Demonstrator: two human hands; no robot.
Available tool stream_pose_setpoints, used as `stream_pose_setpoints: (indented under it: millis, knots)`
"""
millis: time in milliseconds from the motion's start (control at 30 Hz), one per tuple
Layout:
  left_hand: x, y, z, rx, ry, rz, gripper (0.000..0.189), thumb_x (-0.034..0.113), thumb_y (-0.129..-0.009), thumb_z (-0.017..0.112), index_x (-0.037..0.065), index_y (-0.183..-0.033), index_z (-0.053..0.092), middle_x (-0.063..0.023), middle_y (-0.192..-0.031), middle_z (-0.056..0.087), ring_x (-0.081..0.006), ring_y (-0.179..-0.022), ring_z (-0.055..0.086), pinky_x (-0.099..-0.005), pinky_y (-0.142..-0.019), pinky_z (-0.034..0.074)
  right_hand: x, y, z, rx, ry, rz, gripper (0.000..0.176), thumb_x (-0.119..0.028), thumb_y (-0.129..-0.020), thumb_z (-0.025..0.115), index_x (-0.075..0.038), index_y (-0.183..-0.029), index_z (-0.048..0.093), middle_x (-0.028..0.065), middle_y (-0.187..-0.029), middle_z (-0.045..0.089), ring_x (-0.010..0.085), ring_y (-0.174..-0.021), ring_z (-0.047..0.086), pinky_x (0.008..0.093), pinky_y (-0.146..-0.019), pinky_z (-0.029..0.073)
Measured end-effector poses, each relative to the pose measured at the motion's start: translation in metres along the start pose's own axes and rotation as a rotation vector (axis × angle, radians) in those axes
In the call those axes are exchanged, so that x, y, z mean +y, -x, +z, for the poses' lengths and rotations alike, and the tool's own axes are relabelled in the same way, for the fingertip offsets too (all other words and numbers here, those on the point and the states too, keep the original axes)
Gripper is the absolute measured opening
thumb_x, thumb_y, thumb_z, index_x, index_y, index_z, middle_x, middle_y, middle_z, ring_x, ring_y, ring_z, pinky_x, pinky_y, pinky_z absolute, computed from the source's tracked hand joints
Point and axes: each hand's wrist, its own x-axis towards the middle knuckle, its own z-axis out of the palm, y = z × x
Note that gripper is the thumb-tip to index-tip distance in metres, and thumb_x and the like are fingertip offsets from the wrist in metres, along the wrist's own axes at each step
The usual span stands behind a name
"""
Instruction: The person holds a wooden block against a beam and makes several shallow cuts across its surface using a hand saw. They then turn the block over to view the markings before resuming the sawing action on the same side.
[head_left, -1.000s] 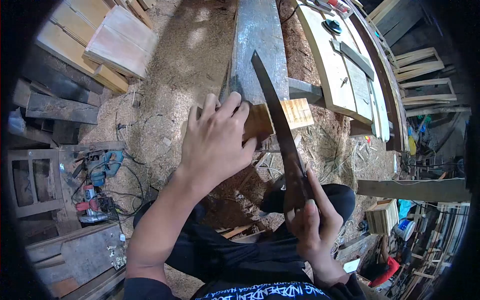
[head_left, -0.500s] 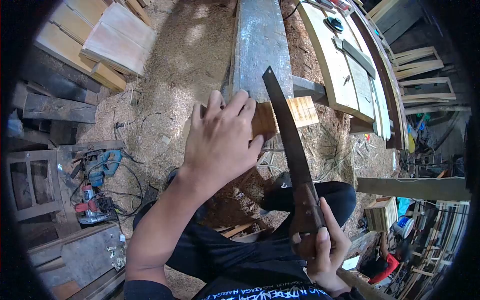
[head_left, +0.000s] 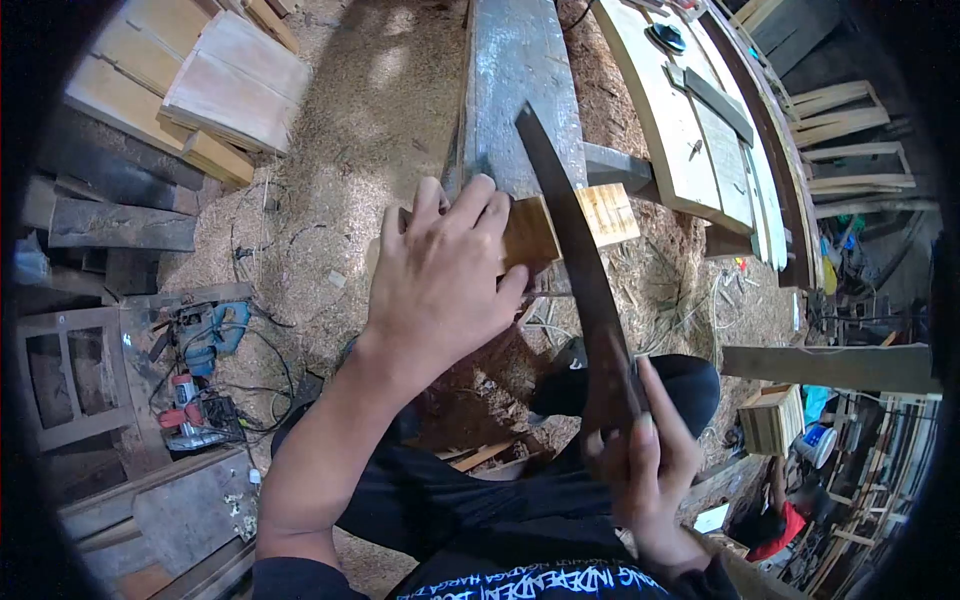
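Observation:
A short wooden block (head_left: pixel 528 236) lies across the end of a long worn bench plank (head_left: pixel 520 85). My left hand (head_left: pixel 445 255) is wrapped over the block's left part, fingers bent and thumb against its near side. My right hand (head_left: pixel 650 470) grips the dark handle of a handsaw (head_left: pixel 575 240), index finger stretched along it. The blade crosses the block, its tip pointing up and left over the plank. Right of the blade the block's pale end (head_left: pixel 608 214) sticks out. Blur hides the handle's details.
Long pale boards (head_left: pixel 665 130) with a dark clamp-like tool stand at the right. Blue (head_left: pixel 215 335) and red power tools with cables lie on the left. Wood panels (head_left: pixel 235 80) are at the upper left. A person in red (head_left: pixel 778 530) is at the lower right. Shavings cover the floor.
My right hand and the saw have shifted slightly, with the blade tip reaching farther up and left over the plank. My left hand keeps its hold on the block.

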Motion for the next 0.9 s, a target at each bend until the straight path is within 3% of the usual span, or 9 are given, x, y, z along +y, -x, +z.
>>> stream_pose_setpoints:
  millis: [33, 200, 300, 400, 533, 600, 767, 800, 900]
  knots:
    - [0.000, 0.000, -0.001, -0.022, -0.010, -0.016, 0.050, 0.020, -0.079, 0.080, 0.000, -0.123, 0.069, -0.0113, -0.117, 0.060, -0.0339, -0.113, 0.057, -0.0484, -0.100, 0.048, -0.002, -0.007, -0.006, -0.087, -0.039, 0.060, 0.051, -0.020, -0.112, 0.048, 0.003, -0.157, 0.047, 0.0035, -0.086, 0.066, 0.0056, -0.067, 0.051, 0.0220, -0.061, 0.042]
    - [0.001, -0.001, 0.001, 0.000, -0.028, -0.031, 0.050, 0.021, -0.079, 0.080, 0.000, -0.123, 0.069, -0.0110, -0.117, 0.060, -0.0339, -0.114, 0.057, -0.0492, -0.100, 0.049, 0.000, 0.006, -0.009, -0.085, 0.051, -0.021, 0.051, -0.019, -0.111, 0.049, 0.003, -0.157, 0.047, 0.0027, -0.084, 0.065, 0.0044, -0.064, 0.049, 0.0208, -0.060, 0.040]
    - [0.000, 0.000, 0.003, 0.006, -0.018, -0.027, 0.050, 0.021, -0.080, 0.080, 0.001, -0.124, 0.068, -0.0114, -0.119, 0.060, -0.0346, -0.116, 0.057, -0.0494, -0.102, 0.048, -0.004, 0.022, -0.008, -0.002, -0.113, 0.039, 0.051, -0.018, -0.111, 0.048, 0.004, -0.157, 0.046, 0.0009, -0.081, 0.064, 0.0038, -0.061, 0.048, 0.0209, -0.058, 0.040]
    - [0.002, -0.002, -0.001, -0.045, -0.033, -0.038, 0.051, 0.023, -0.081, 0.080, 0.001, -0.126, 0.068, -0.0117, -0.121, 0.060, -0.0351, -0.119, 0.057, -0.0499, -0.103, 0.047, 0.003, -0.001, -0.006, -0.080, -0.011, -0.009, 0.051, -0.019, -0.111, 0.049, 0.003, -0.158, 0.046, -0.0010, -0.079, 0.061, 0.0033, -0.062, 0.048, 0.0203, -0.057, 0.038]
    - [0.002, 0.000, -0.002, -0.051, -0.041, -0.050, 0.051, 0.023, -0.082, 0.079, 0.001, -0.126, 0.068, -0.0118, -0.123, 0.061, -0.0355, -0.120, 0.056, -0.0502, -0.104, 0.047, -0.006, -0.005, -0.004, -0.059, -0.103, 0.086, 0.049, -0.013, -0.110, 0.047, 0.001, -0.157, 0.048, -0.0021, -0.077, 0.059, 0.0038, -0.063, 0.048, 0.0216, -0.057, 0.038]
    - [0.000, 0.000, 0.002, 0.022, -0.047, -0.016, 0.050, 0.023, -0.082, 0.079, 0.001, -0.125, 0.069, -0.0114, -0.122, 0.061, -0.0350, -0.119, 0.056, -0.0503, -0.103, 0.047, 0.005, 0.017, -0.011, -0.054, 0.014, -0.002, 0.050, -0.016, -0.110, 0.050, 0.004, -0.156, 0.048, 0.0006, -0.079, 0.062, 0.0042, -0.065, 0.051, 0.0217, -0.059, 0.041]
    - [0.000, -0.002, 0.001, -0.027, -0.029, -0.027, 0.050, 0.024, -0.082, 0.079, 0.001, -0.125, 0.068, -0.0115, -0.121, 0.061, -0.0350, -0.119, 0.056, -0.0503, -0.103, 0.047, 0.002, 0.008, -0.004, 0.003, -0.088, 0.077, 0.051, -0.018, -0.110, 0.050, 0.004, -0.156, 0.047, 0.0006, -0.081, 0.063, 0.0036, -0.067, 0.051, 0.0210, -0.061, 0.042]
    - [0.001, -0.001, 0.000, -0.041, -0.034, -0.033, 0.051, 0.025, -0.082, 0.079, 0.001, -0.126, 0.068, -0.0114, -0.122, 0.061, -0.0349, -0.119, 0.056, -0.0503, -0.103, 0.047, 0.006, 0.001, -0.002, -0.051, -0.072, 0.048, 0.057, -0.031, -0.114, 0.046, 0.006, -0.157, 0.044, -0.0010, -0.082, 0.065, 0.0001, -0.054, 0.041, 0.0206, -0.050, 0.030]
    - [0.001, -0.001, -0.003, -0.066, -0.038, -0.042, 0.052, 0.025, -0.083, 0.079, 0.001, -0.128, 0.068, -0.0111, -0.122, 0.061, -0.0349, -0.120, 0.056, -0.0497, -0.103, 0.047, 0.002, -0.004, -0.001, -0.073, -0.044, 0.008, 0.058, -0.033, -0.113, 0.047, 0.006, -0.157, 0.045, -0.0023, -0.079, 0.063, 0.0003, -0.054, 0.040, 0.0212, -0.050, 0.029]
